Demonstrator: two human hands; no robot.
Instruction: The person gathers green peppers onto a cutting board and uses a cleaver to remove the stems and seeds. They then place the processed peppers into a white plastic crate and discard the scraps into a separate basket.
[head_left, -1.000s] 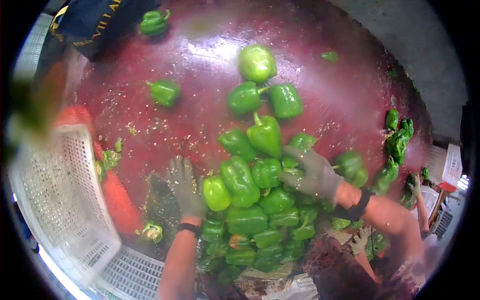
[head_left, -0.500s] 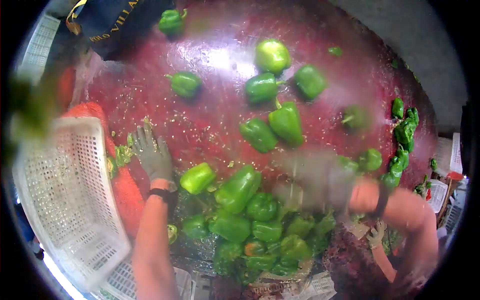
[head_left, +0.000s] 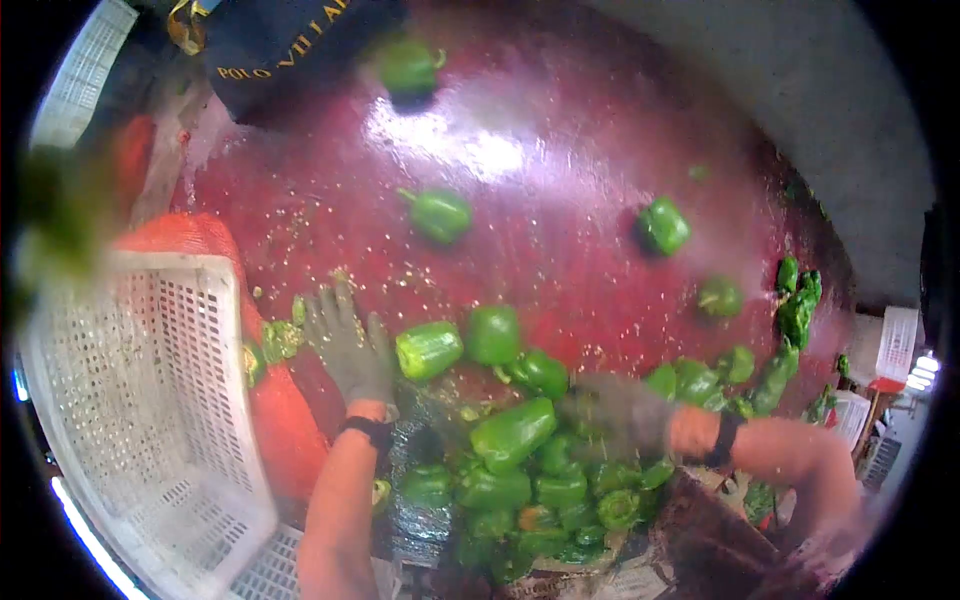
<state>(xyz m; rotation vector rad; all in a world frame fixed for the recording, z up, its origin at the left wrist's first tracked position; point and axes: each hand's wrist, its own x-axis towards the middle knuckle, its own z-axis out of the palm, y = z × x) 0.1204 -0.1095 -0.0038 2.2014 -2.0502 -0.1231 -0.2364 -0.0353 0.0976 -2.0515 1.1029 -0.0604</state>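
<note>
My left hand [head_left: 352, 345], in a grey glove, lies flat with its fingers spread on the dark red table [head_left: 560, 270]. Just right of it is a light green bell pepper [head_left: 430, 350]. My right hand [head_left: 618, 412], also gloved, is blurred over the right side of a heap of green bell peppers [head_left: 512, 435]; its fingers are smeared, so any hold on a pepper cannot be made out. By its fingertips lies a dark green pepper [head_left: 538, 373], with another pepper [head_left: 494, 335] behind it. Pepper scraps [head_left: 282, 340] lie left of my left hand.
A white plastic crate [head_left: 215, 400] stands at the left against orange-red mesh [head_left: 285, 420]. Single peppers lie farther out, one pepper [head_left: 440, 215] mid-table and another pepper [head_left: 663, 226] to the right. More peppers [head_left: 797, 310] line the right edge. A dark printed cloth [head_left: 290, 50] is at the back.
My right hand has come nearer the front heap. The group of peppers in the middle has gone from there; more peppers now lie close to the heap. The view has shifted slightly; my left hand stays flat.
</note>
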